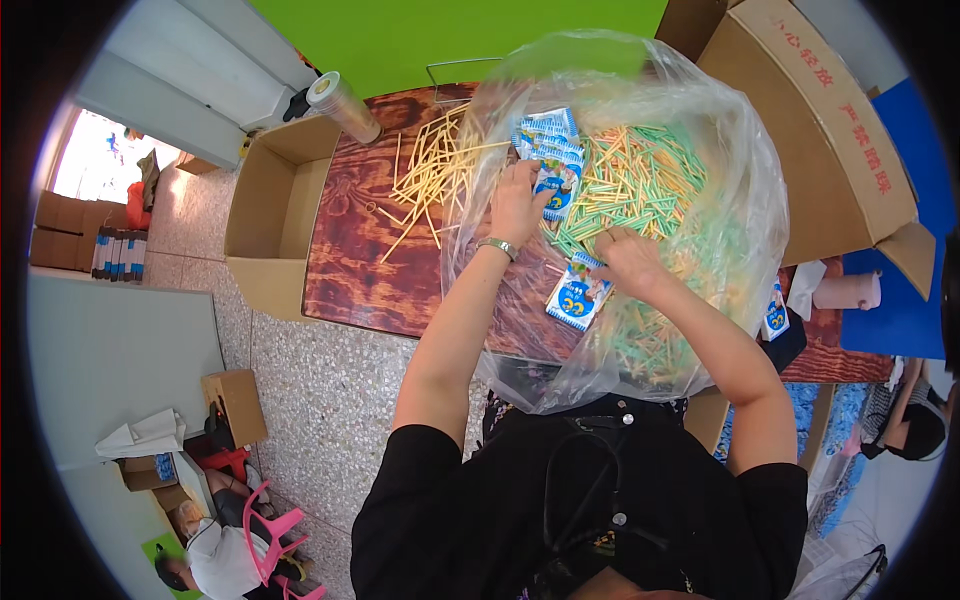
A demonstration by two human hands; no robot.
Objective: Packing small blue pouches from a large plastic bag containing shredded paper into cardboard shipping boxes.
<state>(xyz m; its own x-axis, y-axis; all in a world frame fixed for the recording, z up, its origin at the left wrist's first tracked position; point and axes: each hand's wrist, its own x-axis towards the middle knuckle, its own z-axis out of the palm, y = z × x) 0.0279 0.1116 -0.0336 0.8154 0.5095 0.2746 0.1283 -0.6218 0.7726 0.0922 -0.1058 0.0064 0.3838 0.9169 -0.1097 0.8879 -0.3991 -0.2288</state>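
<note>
A big clear plastic bag (752,190) lies spread open on the table, holding a heap of thin green, yellow and orange sticks (640,175). On the bag's left part is a pile of small blue-and-white packets (562,180). My left hand (516,208) is closed at the near left edge of that pile, fingers and thumb on the packets. My right hand (632,262) has its fingers curled in at the near edge of the heap; its fingertips are partly hidden. Just below them lies a single blue-and-white packet (578,293), its top edge close to the right thumb.
Loose yellow sticks (430,170) are scattered on the red-brown wooden table (355,255). A cardboard box (285,185) and a clear-wrapped roll (343,105) stand at the left. To the right are a large open carton (790,120) and a pinkish roll (848,291). Other people sit at the lower corners.
</note>
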